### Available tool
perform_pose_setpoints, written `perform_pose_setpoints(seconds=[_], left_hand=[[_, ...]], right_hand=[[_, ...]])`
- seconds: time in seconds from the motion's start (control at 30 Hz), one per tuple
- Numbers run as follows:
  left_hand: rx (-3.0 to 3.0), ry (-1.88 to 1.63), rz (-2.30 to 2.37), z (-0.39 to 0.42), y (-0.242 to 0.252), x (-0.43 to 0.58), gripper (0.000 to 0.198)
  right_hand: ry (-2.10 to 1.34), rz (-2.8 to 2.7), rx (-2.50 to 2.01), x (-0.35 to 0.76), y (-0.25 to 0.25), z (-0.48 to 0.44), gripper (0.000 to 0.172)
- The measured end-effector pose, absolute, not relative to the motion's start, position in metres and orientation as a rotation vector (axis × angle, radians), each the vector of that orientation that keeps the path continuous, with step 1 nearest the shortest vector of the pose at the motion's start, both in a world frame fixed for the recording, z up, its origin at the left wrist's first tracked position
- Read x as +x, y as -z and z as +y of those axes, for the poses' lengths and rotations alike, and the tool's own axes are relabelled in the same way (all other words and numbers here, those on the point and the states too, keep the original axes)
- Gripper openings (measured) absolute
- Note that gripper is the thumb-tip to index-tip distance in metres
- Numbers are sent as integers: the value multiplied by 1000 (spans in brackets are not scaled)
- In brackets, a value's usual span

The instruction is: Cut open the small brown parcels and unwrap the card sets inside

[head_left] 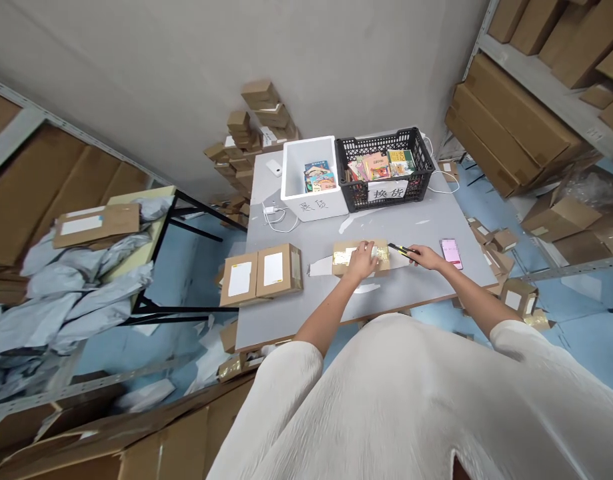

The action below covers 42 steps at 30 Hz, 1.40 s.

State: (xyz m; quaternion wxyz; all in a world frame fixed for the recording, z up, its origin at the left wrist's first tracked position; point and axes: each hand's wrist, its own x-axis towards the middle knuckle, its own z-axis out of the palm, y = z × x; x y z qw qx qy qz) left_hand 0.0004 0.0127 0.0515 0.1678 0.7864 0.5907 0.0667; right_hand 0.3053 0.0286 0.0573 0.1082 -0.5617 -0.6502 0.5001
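Note:
A small taped cardboard box [342, 256] lies flat near the front edge of the grey table. My left hand [363, 262] rests on top of it with the fingers spread, pressing on its upper face. In my right hand [422, 257] is a black and yellow utility knife [404, 250], its tip pointing left at the box's right end. Whether the tip touches the box I cannot tell. Just right of that hand lies a phone [451, 253] with a pink lit screen.
Two labelled cardboard boxes [257, 274] stand at the table's left edge. Behind are a white foam box [307, 144] and a black crate [353, 196], both holding books. A white cable and charger [269, 210] lie near the foam box. Parcels fill a side table [165, 212] at left.

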Motion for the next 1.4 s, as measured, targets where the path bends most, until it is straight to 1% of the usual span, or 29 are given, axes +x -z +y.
perform_pose_setpoints(seconds=[0.07,0.13,0.23,0.3,0.4,0.47,0.6,0.67,0.73,0.83,1.0,1.13,1.23,1.4], left_hand=[[2236,-205,1704,16,-53,-1,50],[2271,-202,1694,20,-52,-1,51],[2285,-177,1689,27,-45,-1,62],[2253,-140,1688,34,-40,0,72],[2202,-62,1664,46,-38,2,81],[2177,-6,1665,53,-40,2,77],[2212,-8,1652,50,-42,1,59],[2269,-79,1643,40,-40,0,60],[2297,-135,1669,29,-36,1,65],[2296,-185,1717,17,-30,3,69],[2291,-218,1748,11,-24,3,67],[2304,-243,1747,8,-20,3,67],[2291,-247,1747,5,-21,3,65],[2257,-232,1757,-9,-31,-5,67]], right_hand=[[-1374,-1999,-1619,303,-61,25,37],[-1259,-2123,-1584,300,-63,22,40],[-1036,-2333,-1545,297,-64,18,40],[-899,-2450,-1548,295,-64,16,42],[-795,-2538,-1573,292,-64,15,46],[-789,-2554,-1579,291,-65,15,46],[-815,-2547,-1595,291,-65,18,46],[-823,-2528,-1612,291,-64,17,47],[-809,-2511,-1625,290,-61,15,47],[-708,-2491,-1638,285,-54,10,47],[-582,-2446,-1694,290,-41,7,49],[-530,-2271,-1832,313,-34,16,53],[-571,-2180,-1882,319,-31,24,56],[-728,-2163,-1762,292,-26,42,51]])
